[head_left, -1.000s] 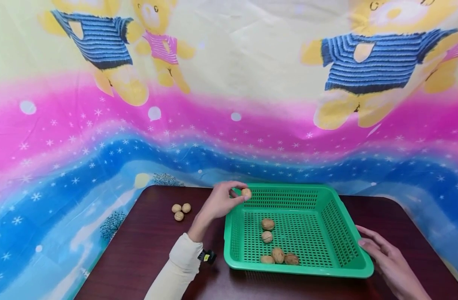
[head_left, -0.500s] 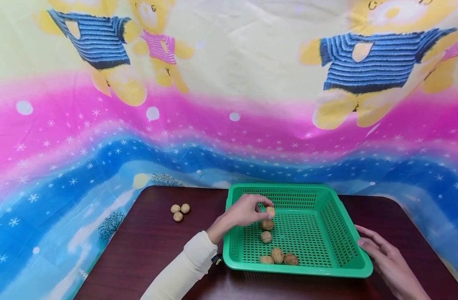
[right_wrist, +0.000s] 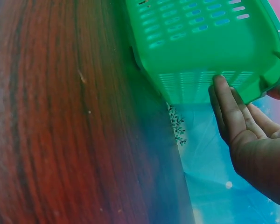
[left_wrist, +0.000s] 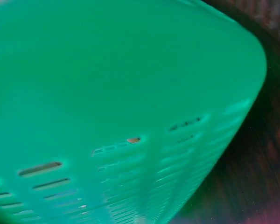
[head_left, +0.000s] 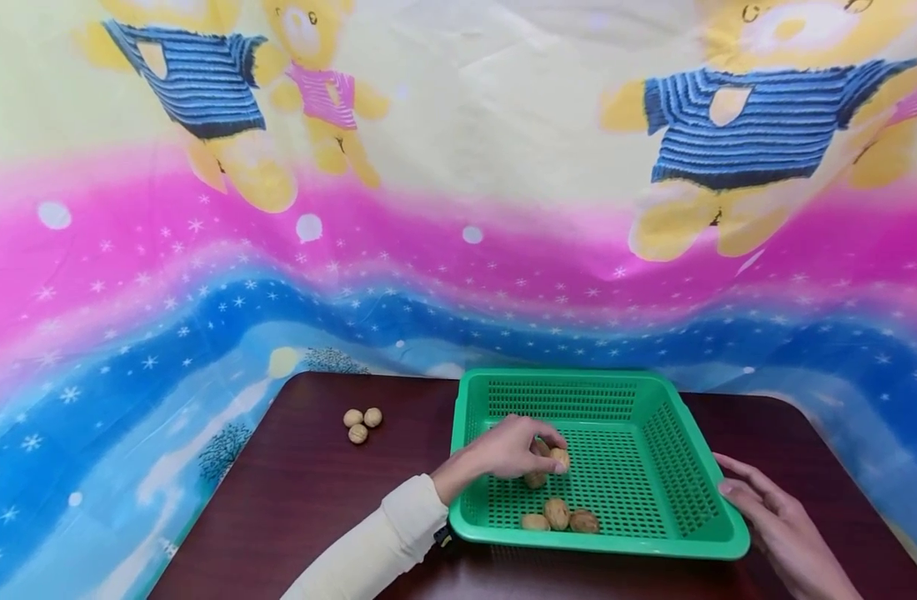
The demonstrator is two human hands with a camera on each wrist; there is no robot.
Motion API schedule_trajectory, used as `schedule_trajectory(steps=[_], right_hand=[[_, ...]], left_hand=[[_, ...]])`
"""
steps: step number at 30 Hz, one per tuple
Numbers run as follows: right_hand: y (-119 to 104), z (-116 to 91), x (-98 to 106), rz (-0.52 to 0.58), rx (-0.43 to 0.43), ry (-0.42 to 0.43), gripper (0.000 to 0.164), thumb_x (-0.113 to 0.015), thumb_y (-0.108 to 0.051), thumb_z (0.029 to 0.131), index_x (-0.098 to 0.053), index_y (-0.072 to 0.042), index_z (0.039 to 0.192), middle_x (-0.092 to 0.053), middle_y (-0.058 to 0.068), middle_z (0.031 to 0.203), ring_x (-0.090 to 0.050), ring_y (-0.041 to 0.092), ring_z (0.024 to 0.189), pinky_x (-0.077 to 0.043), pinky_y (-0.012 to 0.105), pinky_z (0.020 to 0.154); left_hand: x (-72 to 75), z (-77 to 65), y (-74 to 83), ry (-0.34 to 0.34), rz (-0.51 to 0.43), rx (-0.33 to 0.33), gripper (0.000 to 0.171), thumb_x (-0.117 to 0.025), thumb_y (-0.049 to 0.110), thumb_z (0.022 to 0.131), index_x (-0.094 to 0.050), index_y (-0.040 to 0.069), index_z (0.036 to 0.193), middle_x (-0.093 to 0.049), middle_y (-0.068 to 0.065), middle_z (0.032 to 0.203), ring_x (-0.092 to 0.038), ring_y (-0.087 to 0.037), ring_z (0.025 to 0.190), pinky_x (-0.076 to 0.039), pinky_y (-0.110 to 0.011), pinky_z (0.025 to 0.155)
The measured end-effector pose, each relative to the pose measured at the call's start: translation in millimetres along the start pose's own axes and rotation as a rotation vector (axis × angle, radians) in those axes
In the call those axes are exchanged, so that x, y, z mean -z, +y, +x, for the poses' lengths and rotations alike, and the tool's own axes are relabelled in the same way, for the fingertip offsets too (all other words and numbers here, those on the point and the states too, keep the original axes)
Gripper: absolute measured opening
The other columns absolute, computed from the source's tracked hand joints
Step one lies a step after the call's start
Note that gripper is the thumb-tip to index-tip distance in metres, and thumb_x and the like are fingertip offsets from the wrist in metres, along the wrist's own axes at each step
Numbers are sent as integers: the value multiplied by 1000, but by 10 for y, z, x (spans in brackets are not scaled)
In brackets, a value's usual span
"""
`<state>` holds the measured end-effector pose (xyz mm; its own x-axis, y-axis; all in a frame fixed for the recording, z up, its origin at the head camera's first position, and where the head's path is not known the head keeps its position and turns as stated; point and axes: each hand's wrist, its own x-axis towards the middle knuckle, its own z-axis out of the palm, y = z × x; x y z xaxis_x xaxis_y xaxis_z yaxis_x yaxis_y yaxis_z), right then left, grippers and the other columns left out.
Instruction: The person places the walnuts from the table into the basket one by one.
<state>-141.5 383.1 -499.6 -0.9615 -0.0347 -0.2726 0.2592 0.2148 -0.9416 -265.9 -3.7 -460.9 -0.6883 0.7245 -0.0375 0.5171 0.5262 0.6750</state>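
Note:
My left hand (head_left: 514,450) is inside the green plastic basket (head_left: 601,544), pinching a walnut (head_left: 561,458) between thumb and fingers low over the mesh floor. Partly covered by that hand, another walnut (head_left: 535,480) shows just beneath it. Three more walnuts (head_left: 556,513) lie along the basket's near wall. At the basket's right side, my right hand (head_left: 781,521) holds the rim with its thumb, and its fingers (right_wrist: 231,109) lie along the outer wall. Only the basket's outer side (left_wrist: 130,84) fills the left wrist view; the left hand is hidden there.
On the dark wooden table (head_left: 278,500), three walnuts (head_left: 358,433) sit grouped to the left of the basket. A cloth backdrop (head_left: 458,275) printed with bears hangs right behind the table's far edge.
My left hand has carried the walnut from above the basket's far left corner, rightward and down into the basket. The right hand and basket have stayed in place.

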Motion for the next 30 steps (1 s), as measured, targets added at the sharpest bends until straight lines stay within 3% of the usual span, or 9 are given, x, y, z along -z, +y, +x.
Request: schedule_trajectory(steps=[12, 18, 30], right_hand=[[1, -35, -12, 48, -40, 13, 73, -45, -50, 115, -14, -19, 173, -74, -16, 121, -77, 21, 111, -64, 50, 88], [27, -43, -5, 59, -20, -8, 71, -46, -47, 115, -14, -20, 173, -72, -20, 123, -77, 16, 112, -64, 48, 90], [17, -10, 4, 57, 1, -5, 64, -46, -44, 116, -20, -24, 171, -75, -16, 120, -78, 21, 109, -64, 51, 86]], left_hand=[[-27, 21, -8, -24, 1, -10, 36, -74, 37, 103, -76, 19, 135, -79, 4, 126, -72, 3, 101, -57, -18, 88], [-19, 7, -1, -10, -26, 6, 35, -73, 37, 104, -76, 20, 134, -78, 5, 126, -71, 5, 99, -56, -18, 87], [60, -53, 12, 46, -109, 21, 34, -72, 38, 105, -74, 22, 135, -76, 1, 133, -71, 4, 101, -56, -21, 87]])
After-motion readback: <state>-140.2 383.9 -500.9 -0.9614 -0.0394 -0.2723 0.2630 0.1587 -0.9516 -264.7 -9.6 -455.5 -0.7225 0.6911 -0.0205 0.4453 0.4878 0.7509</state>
